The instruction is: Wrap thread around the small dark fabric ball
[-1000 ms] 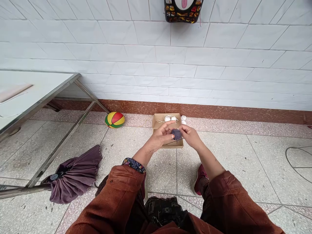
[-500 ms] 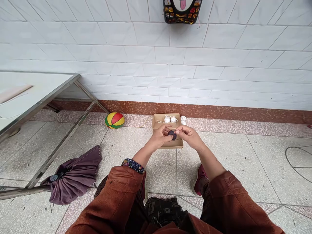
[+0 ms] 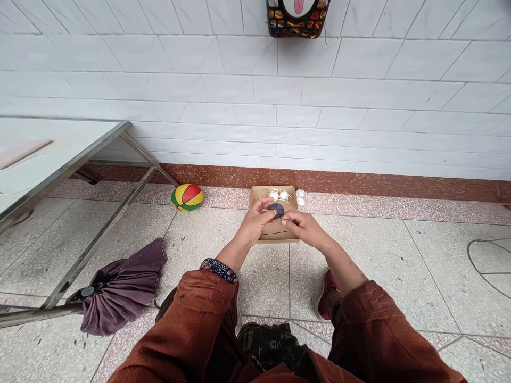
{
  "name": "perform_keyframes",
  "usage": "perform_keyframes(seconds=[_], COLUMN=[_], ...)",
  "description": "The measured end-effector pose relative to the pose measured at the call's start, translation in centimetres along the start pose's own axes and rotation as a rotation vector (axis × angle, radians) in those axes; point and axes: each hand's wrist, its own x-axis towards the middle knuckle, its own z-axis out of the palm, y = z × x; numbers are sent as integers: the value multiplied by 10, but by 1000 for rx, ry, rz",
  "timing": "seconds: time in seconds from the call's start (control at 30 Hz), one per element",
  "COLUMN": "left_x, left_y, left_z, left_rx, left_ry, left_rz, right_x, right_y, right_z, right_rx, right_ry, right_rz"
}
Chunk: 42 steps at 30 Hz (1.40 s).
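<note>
Between thumb and fingers, my left hand (image 3: 254,219) grips a small dark grey-blue ball of yarn (image 3: 276,210) above an open cardboard box (image 3: 275,234). My right hand (image 3: 304,227) is pinched at the ball's lower right side, where a thin dark strand seems to run; the strand is too fine to follow clearly. Inside the box, at its far side, are two white balls of yarn (image 3: 273,196) with loose white strands. More white balls (image 3: 301,193) sit on the floor against the box's right side.
A striped ball (image 3: 187,197) lies by the wall, left of the box. A folded purple umbrella (image 3: 123,290) rests near the metal-legged table (image 3: 115,130). A black basket (image 3: 297,26) hangs on the tiled wall. At right a thin cable loop (image 3: 475,266) lies on the floor.
The dark yarn ball has turned and shifted slightly left and up in my left hand, showing more of itself. My right hand has moved a little down, its fingers still pinched.
</note>
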Motion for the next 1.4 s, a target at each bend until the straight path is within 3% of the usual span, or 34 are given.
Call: perform_keyframes(seconds=[0.1, 0.2, 0.33, 0.4, 0.47, 0.63, 0.73, 0.8, 0.87, 0.93, 1.03, 1.1, 1.2, 1.4], left_x=[2, -1, -9, -12, -12, -2, 4, 5, 4, 0, -7, -10, -12, -5], left_y=[-4, -4, 4, 9, 13, 11, 4, 0, -1, 0, 5, 8, 10, 10], left_z=[-3, -4, -2, 0, 2, 2, -2, -5, -6, -5, -4, -3, -1, 1], left_rx=[225, 394, 275, 132, 0, -142, 45, 253, 407, 445, 326, 193, 13, -238], left_ry=[14, -103, -404, -469, -421, -135, 39, 85, 37, -101, -364, -462, -442, -186], left_rz=[48, 30, -31, -29, -7, 36, 80, 112, 121, 93, 36, 17, -1, -17], right_x=[-2, -2, 3, 6, 7, 4, 0, -2, -3, -3, -1, 2, 6, 5], right_y=[-7, -7, 1, 5, 9, 8, 1, -6, -10, -12, -8, -3, 6, 8], right_z=[-2, -6, -10, -10, -6, 7, 10, 8, 4, -2, -7, -7, -3, 7], right_rx=[57, 141, 164, 112, 43, -111, -139, -109, -53, 1, 39, 37, 10, -76], right_ry=[-49, -10, 164, 206, 196, 76, -23, -44, -14, 50, 160, 205, 223, 140], right_rz=[-20, -1, -11, -8, 5, -72, -158, -173, -167, -150, -107, -71, -29, -24])
